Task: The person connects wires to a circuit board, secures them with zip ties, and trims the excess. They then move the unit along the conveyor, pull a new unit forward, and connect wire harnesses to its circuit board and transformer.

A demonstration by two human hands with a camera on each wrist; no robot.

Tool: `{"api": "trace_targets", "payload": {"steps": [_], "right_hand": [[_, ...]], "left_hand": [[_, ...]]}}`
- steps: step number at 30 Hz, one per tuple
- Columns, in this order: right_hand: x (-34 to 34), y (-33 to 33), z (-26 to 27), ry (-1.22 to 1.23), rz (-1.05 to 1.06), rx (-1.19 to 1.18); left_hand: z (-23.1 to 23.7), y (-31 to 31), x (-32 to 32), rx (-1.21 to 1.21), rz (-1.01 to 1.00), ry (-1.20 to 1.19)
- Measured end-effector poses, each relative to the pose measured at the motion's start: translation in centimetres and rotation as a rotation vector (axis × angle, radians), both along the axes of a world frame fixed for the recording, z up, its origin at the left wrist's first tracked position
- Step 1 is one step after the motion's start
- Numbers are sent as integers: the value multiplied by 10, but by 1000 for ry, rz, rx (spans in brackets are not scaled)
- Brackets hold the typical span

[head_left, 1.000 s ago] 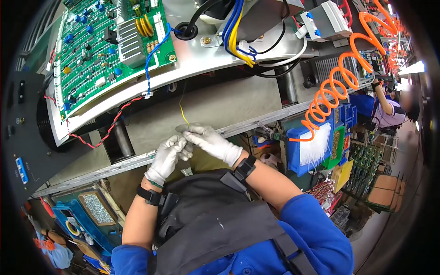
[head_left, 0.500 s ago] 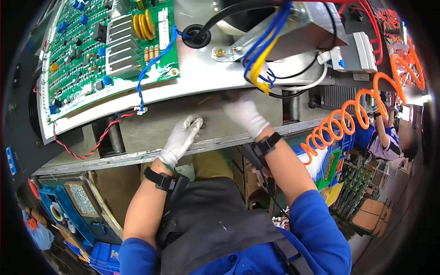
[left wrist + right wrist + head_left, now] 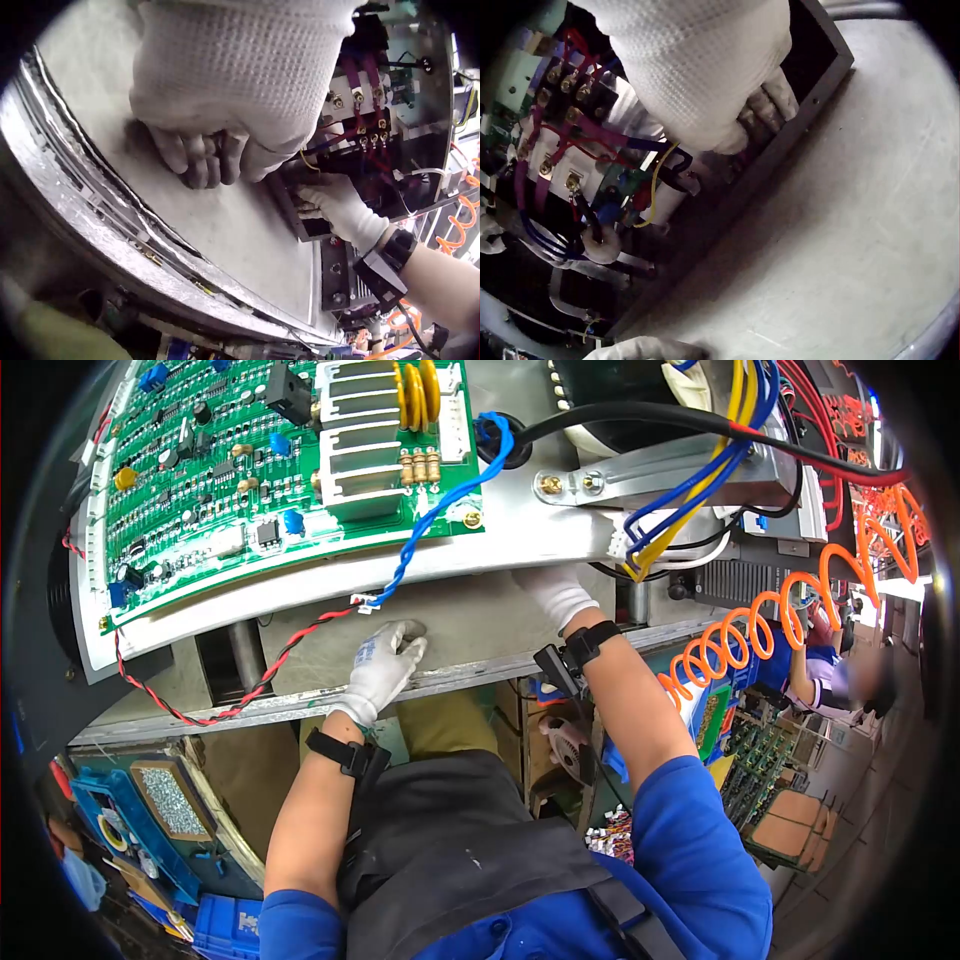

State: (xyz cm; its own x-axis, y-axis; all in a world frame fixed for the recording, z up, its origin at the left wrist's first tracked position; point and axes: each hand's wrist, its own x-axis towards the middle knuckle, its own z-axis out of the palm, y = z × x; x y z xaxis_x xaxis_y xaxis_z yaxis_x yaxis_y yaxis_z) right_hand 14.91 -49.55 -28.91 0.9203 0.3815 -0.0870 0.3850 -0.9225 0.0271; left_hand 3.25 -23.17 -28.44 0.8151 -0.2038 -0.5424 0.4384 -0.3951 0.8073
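Note:
My right hand [image 3: 560, 598], in a white knit glove, reaches under the raised metal panel [image 3: 560, 545]. The right wrist view shows this gloved hand [image 3: 697, 75] inside the dark metal frame [image 3: 810, 112], its fingers bent. A thin yellow wire [image 3: 655, 191] runs up to its thumb side, where the fingers hold it; the gripped end is hidden. My gloved left hand [image 3: 380, 665] rests on the grey bench top [image 3: 470, 620] near its front edge. In the left wrist view, this hand's fingers [image 3: 199, 161] hang loosely curled with nothing between them.
A green circuit board [image 3: 230, 550] sits on the panel. A blue twisted wire [image 3: 430, 515] and a red-and-black twisted wire [image 3: 240, 705] hang off its edge. Blue and yellow cables [image 3: 700, 490] droop at the right, near an orange coiled hose [image 3: 770, 615]. Another person [image 3: 830, 670] is far right.
My hands have parted from working together over the bench edge. The right hand has gone forward and right, under the panel, with the yellow wire; the left has come to rest on the bench.

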Motion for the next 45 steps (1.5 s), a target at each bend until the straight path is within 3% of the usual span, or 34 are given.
{"api": "trace_targets", "payload": {"steps": [3,7,9,17,19,23,27,29,31,32,33,35,37,38,39,41,42,43,44,45], "right_hand": [[-7,-9,-21,48,-56,59],[-18,-24,-50,-39,-2,39],[-15,-25,-53,30,-16,21],[-16,-25,-52,277,-9,-16],[-21,-26,-51,349,-6,-29],[-12,-12,-58,461,-30,-55],[8,23,-69,477,-98,-52],[8,8,-62,458,-123,-23],[-17,26,46,476,-181,34],[-36,20,69,407,-158,148],[-52,11,88,333,-123,254],[-82,1,126,220,-397,760],[-95,-18,196,330,-439,803],[-99,-28,210,240,-439,894],[-101,-37,219,154,-435,986],[-92,-50,227,42,-356,1067],[-86,-50,238,111,-450,1281],[-81,-49,247,192,-550,1489],[-74,-48,253,351,-594,1550],[-74,-42,260,356,-588,1559]], "left_hand": [[16,0,6,-52,33,158],[14,3,8,12,-24,97],[21,1,11,-19,14,191],[-5,6,4,83,-49,129],[6,6,9,-30,-60,219],[-35,4,-5,122,-52,129],[28,-4,20,176,-198,31],[45,-12,18,250,-290,-152],[71,-32,22,16,-122,-325],[99,-46,29,-166,27,-275],[129,-60,37,-171,115,-270],[124,-86,58,-36,71,-172],[147,-118,74,72,0,-370],[158,-132,81,176,-65,-526],[172,-139,86,201,-98,-428],[143,-142,86,171,7,-503],[184,-136,83,238,-97,-292],[204,-131,71,249,-123,-495],[207,-125,62,272,-167,-856],[209,-118,53,291,-217,-1217]]}}
